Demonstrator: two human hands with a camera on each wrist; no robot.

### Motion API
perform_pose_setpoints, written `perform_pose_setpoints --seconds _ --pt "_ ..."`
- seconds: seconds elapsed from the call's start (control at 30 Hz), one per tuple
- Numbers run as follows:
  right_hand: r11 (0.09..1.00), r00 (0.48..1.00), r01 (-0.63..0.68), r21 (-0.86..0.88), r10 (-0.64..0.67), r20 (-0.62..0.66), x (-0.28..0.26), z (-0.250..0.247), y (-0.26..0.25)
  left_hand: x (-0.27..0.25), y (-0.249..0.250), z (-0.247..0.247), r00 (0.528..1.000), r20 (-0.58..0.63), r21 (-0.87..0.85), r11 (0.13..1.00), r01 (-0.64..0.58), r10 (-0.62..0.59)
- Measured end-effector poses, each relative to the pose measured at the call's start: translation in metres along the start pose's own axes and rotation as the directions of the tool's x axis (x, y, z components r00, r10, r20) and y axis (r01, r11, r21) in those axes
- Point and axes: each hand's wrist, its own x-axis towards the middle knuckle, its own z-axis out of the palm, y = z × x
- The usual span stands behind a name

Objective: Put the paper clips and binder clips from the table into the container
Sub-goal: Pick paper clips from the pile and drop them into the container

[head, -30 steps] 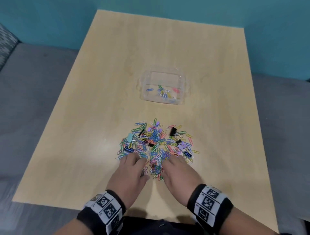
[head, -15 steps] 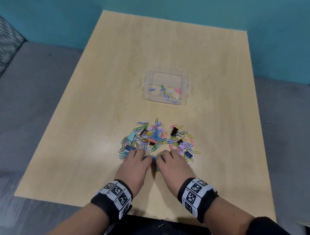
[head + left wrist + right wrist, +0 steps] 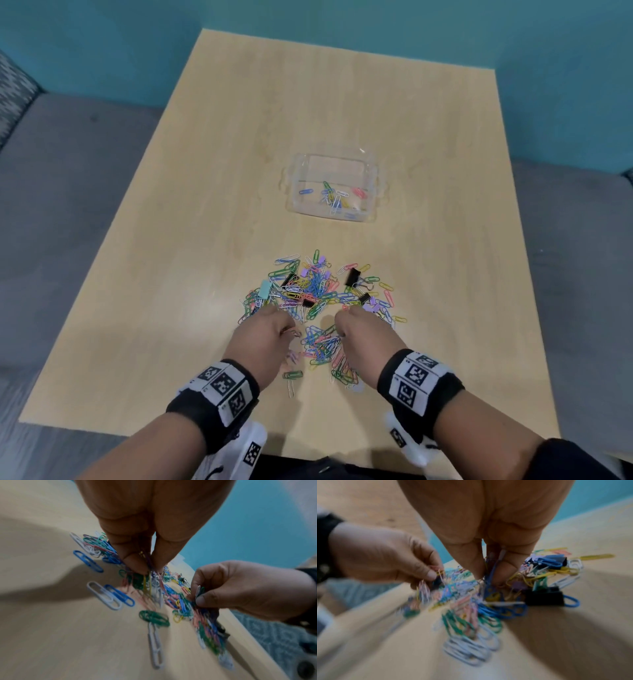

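A heap of coloured paper clips (image 3: pixel 313 286) with a few black binder clips (image 3: pixel 352 277) lies on the wooden table (image 3: pixel 205 212), nearer me than the clear plastic container (image 3: pixel 294 192), which holds several clips. My left hand (image 3: pixel 270 330) pinches a bunch of paper clips (image 3: pixel 149 566) at the heap's near left. My right hand (image 3: pixel 356 329) pinches another bunch of clips (image 3: pixel 491 569) at the near right. More clips (image 3: pixel 325 349) lie loose between the two hands. A black binder clip (image 3: pixel 544 597) sits just right of my right fingers.
The table's near edge (image 3: pixel 137 430) runs just under my wrists. Grey floor (image 3: pixel 68 205) lies on both sides, and a teal wall (image 3: pixel 342 20) stands behind. Bare wood stretches between the heap and the container.
Both hands, which met at the heap's near edge, have drawn apart and closed on bunches of clips. A clump of clips now lies between them, nearer me than before.
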Motion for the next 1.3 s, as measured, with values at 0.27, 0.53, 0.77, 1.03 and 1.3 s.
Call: perform_pose_setpoints --seconds 0.27,0.53,0.77,1.03,1.3 --pt "0.608 0.949 -0.315 0.729 0.222 0.224 0.007 -0.025 0.020 0.016 -0.002 -0.033 0.921 0.238 -0.628 0.674 0.389 -0.309" --pt "0.131 0.976 -0.153 0.979 0.178 0.129 0.038 -0.093 0.013 0.067 0.024 -0.083 0.949 0.260 -0.788 0.529 0.316 -0.181" --pt "0.380 0.925 0.001 0.925 0.351 -0.145 0.115 -0.160 0.009 0.156 0.069 -0.120 0.987 -0.063 -0.636 0.768 0.076 -0.149" --pt "0.526 0.904 -0.140 0.839 0.414 -0.108 0.117 -0.180 0.008 0.164 0.078 -0.130 0.996 -0.081 -0.282 0.959 0.000 -0.023" --pt "0.757 0.981 -0.174 0.630 0.076 0.180 -0.007 -0.066 0.022 0.019 0.006 -0.086 0.898 0.437 -0.509 0.835 0.210 0.041"
